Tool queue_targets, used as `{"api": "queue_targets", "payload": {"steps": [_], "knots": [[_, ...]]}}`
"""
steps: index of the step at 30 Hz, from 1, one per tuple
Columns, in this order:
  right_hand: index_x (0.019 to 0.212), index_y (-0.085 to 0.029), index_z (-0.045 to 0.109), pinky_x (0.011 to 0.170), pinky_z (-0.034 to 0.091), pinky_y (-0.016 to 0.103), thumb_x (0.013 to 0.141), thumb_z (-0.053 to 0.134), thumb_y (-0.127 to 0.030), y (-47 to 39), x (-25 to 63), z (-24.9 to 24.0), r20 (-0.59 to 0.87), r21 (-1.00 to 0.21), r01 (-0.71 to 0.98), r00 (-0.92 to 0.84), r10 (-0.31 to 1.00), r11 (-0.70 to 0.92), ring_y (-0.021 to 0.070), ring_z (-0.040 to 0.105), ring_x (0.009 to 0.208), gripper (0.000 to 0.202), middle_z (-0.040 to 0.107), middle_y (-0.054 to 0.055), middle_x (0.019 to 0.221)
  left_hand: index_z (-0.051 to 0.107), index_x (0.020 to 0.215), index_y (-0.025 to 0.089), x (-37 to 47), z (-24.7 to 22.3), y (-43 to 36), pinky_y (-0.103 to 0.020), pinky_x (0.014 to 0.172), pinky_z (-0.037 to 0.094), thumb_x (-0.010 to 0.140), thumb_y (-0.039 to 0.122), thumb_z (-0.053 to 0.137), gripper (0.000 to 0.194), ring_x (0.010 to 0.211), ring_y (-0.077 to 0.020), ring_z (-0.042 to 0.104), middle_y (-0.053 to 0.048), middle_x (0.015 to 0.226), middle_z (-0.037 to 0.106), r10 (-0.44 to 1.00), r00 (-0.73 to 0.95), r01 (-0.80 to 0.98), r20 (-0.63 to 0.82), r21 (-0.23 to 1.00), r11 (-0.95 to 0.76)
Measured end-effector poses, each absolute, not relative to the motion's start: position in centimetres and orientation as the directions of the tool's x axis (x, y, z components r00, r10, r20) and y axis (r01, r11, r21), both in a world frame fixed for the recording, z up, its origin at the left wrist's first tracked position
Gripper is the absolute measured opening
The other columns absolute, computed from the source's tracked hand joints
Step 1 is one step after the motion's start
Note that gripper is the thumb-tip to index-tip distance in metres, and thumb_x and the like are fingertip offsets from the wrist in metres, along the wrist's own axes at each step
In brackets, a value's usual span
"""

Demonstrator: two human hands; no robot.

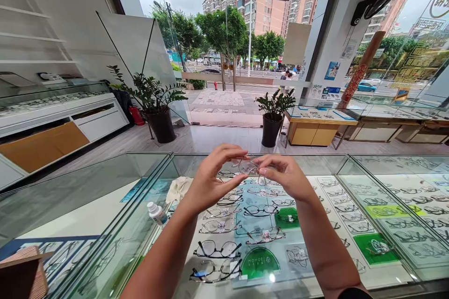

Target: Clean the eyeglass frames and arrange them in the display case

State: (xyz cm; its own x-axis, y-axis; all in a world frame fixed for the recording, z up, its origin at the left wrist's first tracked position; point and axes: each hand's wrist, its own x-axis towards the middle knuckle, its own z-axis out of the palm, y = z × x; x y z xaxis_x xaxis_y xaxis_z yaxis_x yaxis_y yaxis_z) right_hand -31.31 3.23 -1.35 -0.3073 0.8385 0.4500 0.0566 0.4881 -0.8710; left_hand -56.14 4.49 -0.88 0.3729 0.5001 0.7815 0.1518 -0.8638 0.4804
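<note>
A thin-rimmed pair of eyeglasses (248, 167) is held up above the glass display counter (168, 161). My left hand (213, 175) has its thumb below and its fingers above one side of the frame, gripping it at the fingertips. On the other side, my right hand (288, 176) pinches the frame near its hinge between thumb and fingers. Clear lenses and fine rims blend with the background, so the temples are hard to make out. Below the hands, rows of eyeglasses lie in the case, among them a dark-rimmed pair (217, 249).
To the left of my forearm are a small white bottle (156, 213) and a crumpled cream cloth (178, 190). A brown box (24, 271) occupies the lower left corner. Potted plants (161, 124) and glass doors stand beyond the counter; another display case (315, 133) is at right.
</note>
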Motion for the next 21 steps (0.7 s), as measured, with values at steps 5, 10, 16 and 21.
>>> {"api": "queue_targets", "payload": {"steps": [5, 10, 16, 21], "knots": [[0.084, -0.023, 0.083, 0.098, 0.062, 0.044, 0.086, 0.086, -0.051, 2.5, -31.1, -1.2, 0.42, -0.9, 0.003, -0.257, 0.87, 0.435, 0.0267, 0.079, 0.106, 0.029, 0.085, 0.009, 0.107, 0.063, 0.144, 0.03, -55.2, -0.8, 3.8, -0.045, 0.103, 0.06, 0.093, 0.027, 0.081, 0.055, 0.122, -0.0262, 0.068, -0.013, 0.131, 0.067, 0.485, 0.364, 0.207, 0.795, 0.439, -0.874], [0.084, -0.023, 0.085, 0.099, 0.062, 0.046, 0.082, 0.088, -0.049, 0.7, -30.7, -2.1, 0.441, -0.896, 0.017, -0.063, 0.895, 0.443, 0.0297, 0.079, 0.109, 0.027, 0.085, 0.01, 0.108, 0.066, 0.131, 0.024, -52.9, -1.2, 0.5, -0.04, 0.096, 0.055, 0.091, 0.033, 0.082, 0.045, 0.109, -0.0231, 0.065, -0.007, 0.114, 0.067, 0.45, 0.02, 0.458, 0.893, 0.392, -0.798], [0.09, -0.023, 0.086, 0.105, 0.058, 0.047, 0.092, 0.079, -0.038, -3.5, -31.8, -4.5, 0.58, -0.808, 0.245, 0.172, 0.797, 0.536, 0.0292, 0.078, 0.112, 0.016, 0.084, 0.012, 0.115, 0.081, 0.1, 0.021, -50.4, -3.7, -3.1, -0.028, 0.062, 0.041, 0.1, 0.048, 0.068, 0.03, 0.065, -0.0146, 0.052, 0.001, 0.069, 0.06, 0.78, 0.232, 0.347, 0.581, 0.7, -0.624], [0.103, -0.023, 0.086, 0.103, 0.06, 0.045, 0.099, 0.07, -0.029, -6.9, -33.7, -6.9, 0.679, -0.709, 0.426, 0.197, 0.708, 0.562, 0.0279, 0.077, 0.112, 0.017, 0.081, 0.012, 0.118, 0.083, 0.105, 0.016, -49.4, -6.4, -3.8, -0.026, 0.059, 0.034, 0.09, 0.062, 0.073, 0.049, 0.062, -0.0138, 0.044, 0.001, 0.066, 0.055, 0.924, 0.218, 0.148, 0.315, 0.925, -0.35]]}}
